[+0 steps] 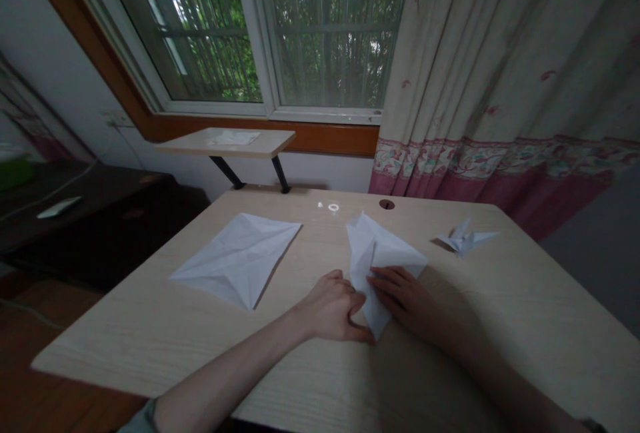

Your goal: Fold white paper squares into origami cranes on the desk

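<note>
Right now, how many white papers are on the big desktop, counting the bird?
3: a creased sheet on the left, a partly folded sheet touched by the left hand and right hand, and an origami crane on the right. Any sheets underneath would be hidden.

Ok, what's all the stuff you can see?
Part-folded paper: one, white, under the hands
Creased sheet: one, white, desk's left
Paper crane: one, white, desk's right
Desk: one, pale wood, centre
Raised shelf: one, pale, desk's far left
Shelf paper: count unclear, white, on shelf
Grommet: one, brown, desk's far edge
Small marks: two, white, left of grommet
Window: one, white frame, behind desk
Plants: many, green, outside
Curtains: two, patterned, right and far left
Side table: one, dark, left
Slim object: one, white, on side table
Left hand: one, bare, touching paper
Right hand: one, bare, fingers on paper
</note>
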Action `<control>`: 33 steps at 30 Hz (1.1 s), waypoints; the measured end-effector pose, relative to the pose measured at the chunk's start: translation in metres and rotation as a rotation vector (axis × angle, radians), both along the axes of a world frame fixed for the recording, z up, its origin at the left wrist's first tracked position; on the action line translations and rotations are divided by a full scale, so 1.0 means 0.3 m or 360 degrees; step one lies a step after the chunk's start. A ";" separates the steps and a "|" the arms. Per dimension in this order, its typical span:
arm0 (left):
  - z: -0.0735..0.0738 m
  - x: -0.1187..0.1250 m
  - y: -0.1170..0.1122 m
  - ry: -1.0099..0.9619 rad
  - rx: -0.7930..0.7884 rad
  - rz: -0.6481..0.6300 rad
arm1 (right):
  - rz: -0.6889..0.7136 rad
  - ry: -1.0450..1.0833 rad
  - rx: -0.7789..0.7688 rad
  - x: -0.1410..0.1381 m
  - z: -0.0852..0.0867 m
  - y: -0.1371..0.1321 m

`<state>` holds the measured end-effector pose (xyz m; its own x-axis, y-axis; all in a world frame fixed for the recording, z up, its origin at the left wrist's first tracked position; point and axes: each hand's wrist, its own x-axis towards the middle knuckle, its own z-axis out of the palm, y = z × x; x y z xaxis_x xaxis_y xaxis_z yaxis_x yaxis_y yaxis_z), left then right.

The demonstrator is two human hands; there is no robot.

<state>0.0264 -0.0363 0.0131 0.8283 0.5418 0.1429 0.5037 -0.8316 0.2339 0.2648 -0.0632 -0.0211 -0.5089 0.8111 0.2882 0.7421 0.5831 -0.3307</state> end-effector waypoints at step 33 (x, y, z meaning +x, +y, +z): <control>-0.027 -0.047 0.061 -0.0290 -0.0015 0.0068 | 0.0009 0.0088 0.0087 -0.002 -0.013 0.003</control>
